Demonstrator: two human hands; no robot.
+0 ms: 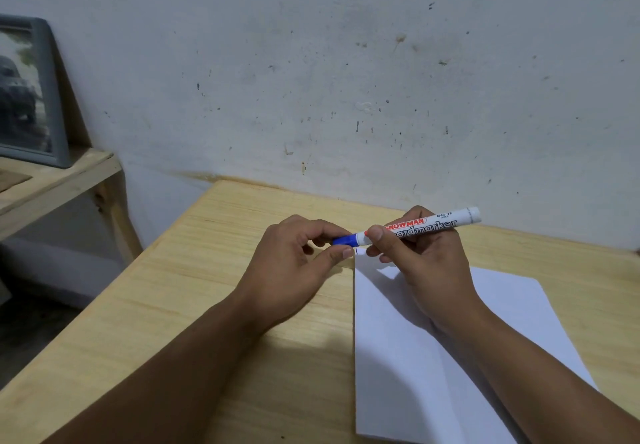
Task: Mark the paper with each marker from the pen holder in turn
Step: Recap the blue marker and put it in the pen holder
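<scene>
My right hand (pixel 420 260) grips the white barrel of a whiteboard marker (pixel 429 224), which lies nearly level above the far left corner of the paper. My left hand (pixel 294 263) pinches the marker's blue cap (pixel 344 240) between thumb and fingers; the cap sits on the marker's left end. The white sheet of paper (pixel 408 357) lies flat on the wooden table (pixel 194 287) under my right forearm. A short dark mark (pixel 356 251) shows at the paper's far left corner. No pen holder is in view.
The table's back edge meets a stained white wall (pixel 346 80). To the left stands a lower wooden shelf (pixel 59 180) with a grey picture frame (pixel 31 97) leaning on it. A gap of floor lies between shelf and table.
</scene>
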